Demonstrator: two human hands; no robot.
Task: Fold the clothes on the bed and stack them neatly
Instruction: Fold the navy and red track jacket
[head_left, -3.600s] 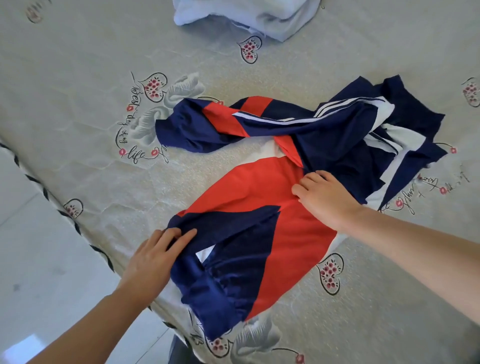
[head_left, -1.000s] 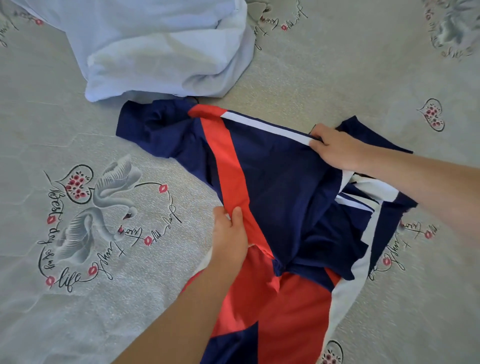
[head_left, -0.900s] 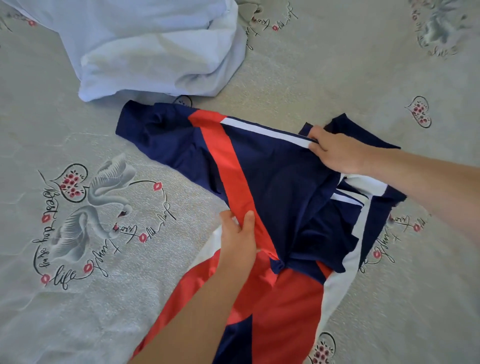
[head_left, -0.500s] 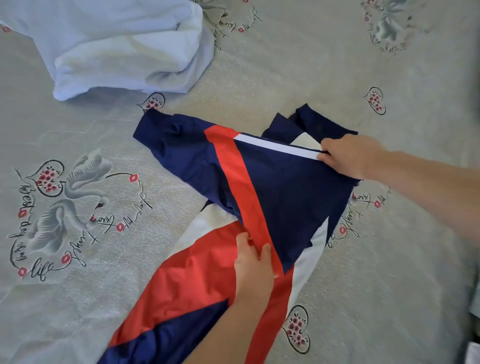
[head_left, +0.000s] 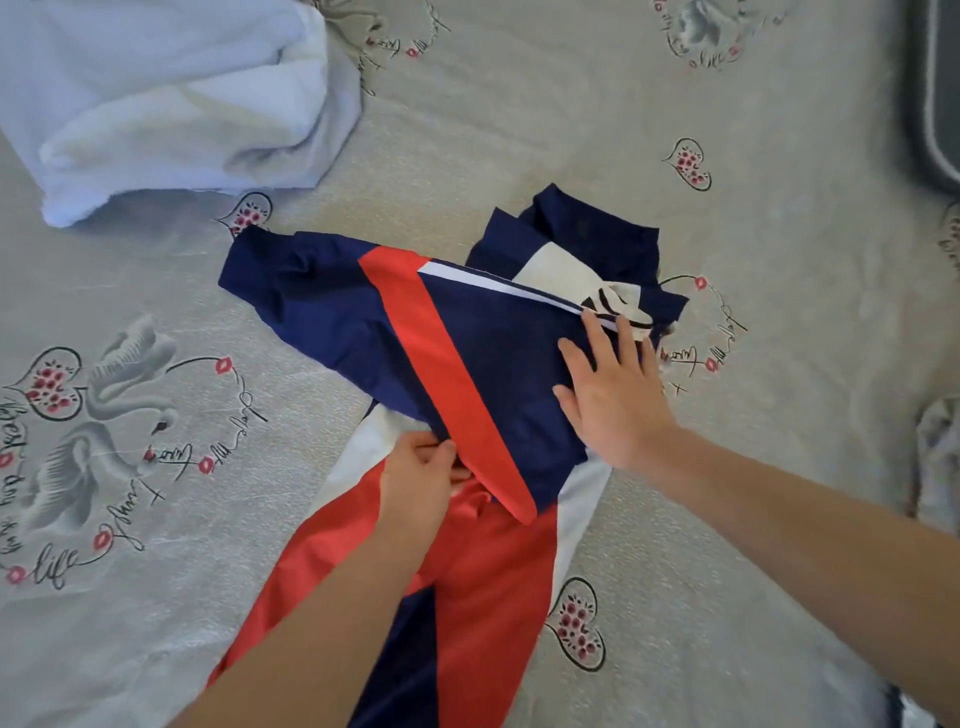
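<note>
Since half a second ago the right hand (head_left: 613, 400) has let go of the white stripe's edge and now lies flat, fingers straight, pressing the navy panel of the jacket (head_left: 467, 364), while the sleeve (head_left: 311, 301) has settled across the body toward the left. The left hand (head_left: 421, 480) pinches the fabric at the lower edge of that folded sleeve, where the red band meets the red front. The jacket lies in the middle of the bed (head_left: 727, 519), its collar (head_left: 587, 228) pointing away and its hem running off the bottom of the view. The step in hand looks like smoothing the first sleeve fold; next, I judge, the other side needs bringing in and the long lower part doubling up toward the collar, which calls for freeing both hands and keeping the slippery cloth from sliding open. A pale blue garment (head_left: 171, 104), loosely folded, sits at the upper left, near the sleeve cuff but apart from it. A dark object (head_left: 935, 104) shows at the right edge; what it is cannot be told.
</note>
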